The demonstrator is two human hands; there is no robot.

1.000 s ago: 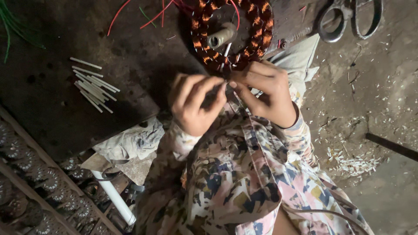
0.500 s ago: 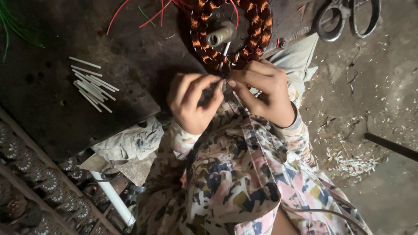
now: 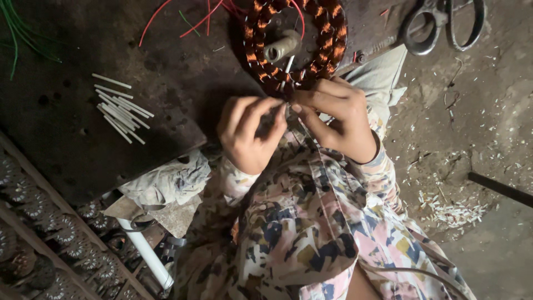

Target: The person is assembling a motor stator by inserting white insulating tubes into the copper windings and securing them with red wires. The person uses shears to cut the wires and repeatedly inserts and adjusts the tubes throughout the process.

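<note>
The fingertips of both hands meet at the near edge of a copper coil ring (image 3: 297, 41), pinching something small and pale between them; what it is cannot be made out. The left hand (image 3: 247, 133) has its thumb and first fingers drawn narrow onto that spot, and the right hand (image 3: 341, 119) closes on it from the other side, fingers curled in tight. The ring lies on a dark bench (image 3: 83, 144), just beyond the hands, with a pale spool (image 3: 280, 47) in its middle and red wires (image 3: 183, 19) trailing off to the far left. Farther left on the bench a loose heap of white sticks (image 3: 122, 108) lies well apart from the hands, and green wires (image 3: 16, 33) show at the far left corner. Scissors (image 3: 441, 25) rest at the far right. A grey rag (image 3: 164, 180) hangs at the bench's near edge, a white tube (image 3: 147, 255) below it. At the near left, a rack (image 3: 33, 222) holds rows of round wound parts. White clippings (image 3: 452, 211) litter the floor on the right.
</note>
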